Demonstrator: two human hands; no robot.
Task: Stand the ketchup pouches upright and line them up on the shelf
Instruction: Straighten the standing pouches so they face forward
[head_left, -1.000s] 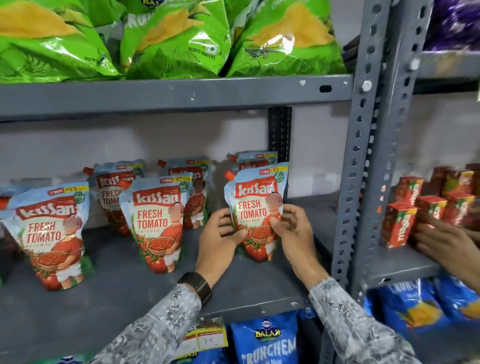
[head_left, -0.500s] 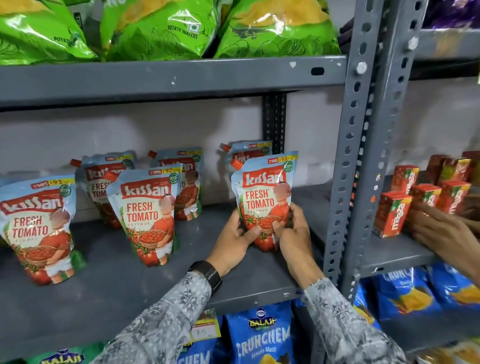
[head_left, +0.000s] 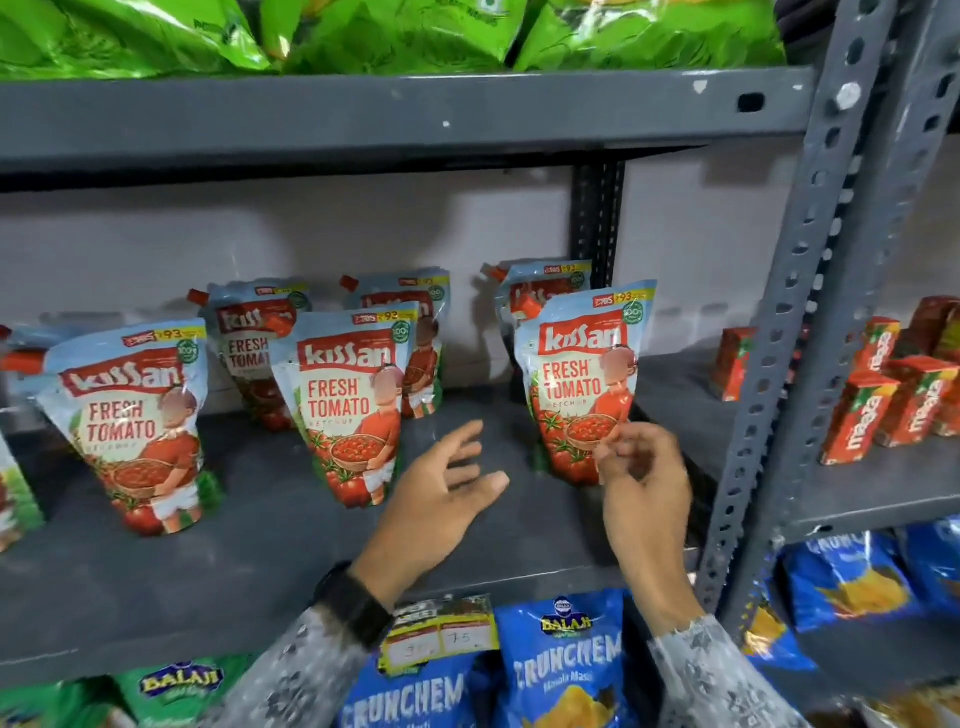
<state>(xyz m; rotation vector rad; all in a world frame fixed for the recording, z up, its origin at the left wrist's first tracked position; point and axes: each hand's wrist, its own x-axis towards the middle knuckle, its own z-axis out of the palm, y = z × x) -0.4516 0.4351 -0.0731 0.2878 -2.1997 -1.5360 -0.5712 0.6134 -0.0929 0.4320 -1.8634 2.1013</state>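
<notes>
Several Kissan ketchup pouches stand upright on the grey shelf (head_left: 260, 561). The right front pouch (head_left: 582, 374) stands alone, with another pouch (head_left: 540, 286) behind it. A middle front pouch (head_left: 353, 395) and a left front pouch (head_left: 135, 421) stand further left, with two more pouches (head_left: 249, 332) at the back. My left hand (head_left: 441, 499) hovers open over the shelf between the middle and right pouches, holding nothing. My right hand (head_left: 644, 478) has its fingers curled loosely at the right pouch's lower right corner, touching or just off it.
A grey perforated upright post (head_left: 800, 312) bounds the shelf on the right. Red juice cartons (head_left: 883, 405) stand on the neighbouring shelf. Green chip bags (head_left: 363, 31) lie on the shelf above, blue snack bags (head_left: 561, 670) below, with price tags (head_left: 441, 634) on the front edge.
Both hands have let go of the right front pouch, which now stands on its own. My left hand pulled back to the left and opened. The other person's hand at the cartons is gone.
</notes>
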